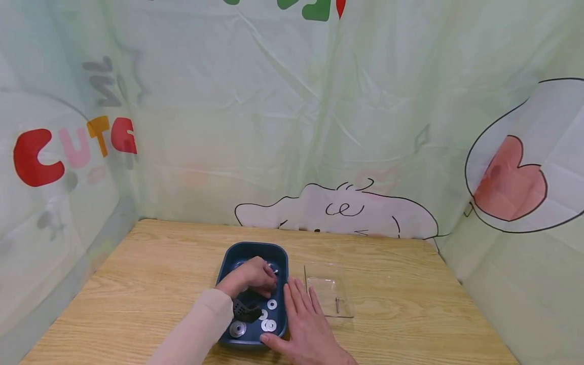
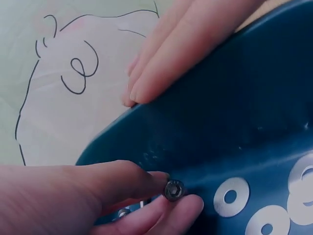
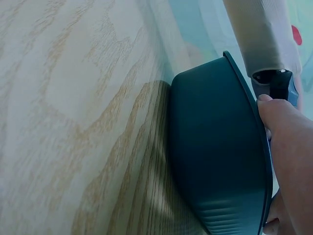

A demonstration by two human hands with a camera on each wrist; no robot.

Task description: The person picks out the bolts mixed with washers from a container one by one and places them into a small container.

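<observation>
Inside a dark blue bin [image 1: 228, 253], my left hand [image 1: 255, 276] pinches a socket-head screw [image 2: 174, 190] between thumb and fingers. The screw's hex recess faces the camera in the left wrist view; its shank is hidden by the fingers. Several flat metal washers [image 2: 232, 197] lie on the bin floor, some overlapping. Further bits of shiny hardware [image 2: 124, 212] show behind the left fingers. My right hand [image 1: 306, 324] rests along the bin's right rim with fingers extended and thumb over the near corner; the right wrist view shows its thumb at the rim.
To the right of the bin stands a clear plastic tray [image 1: 349, 315] with one screw [image 1: 337, 304] in it. Both sit on a wooden table [image 1: 397, 284]. Printed curtains [image 1: 205, 126] hang behind the table and at its sides.
</observation>
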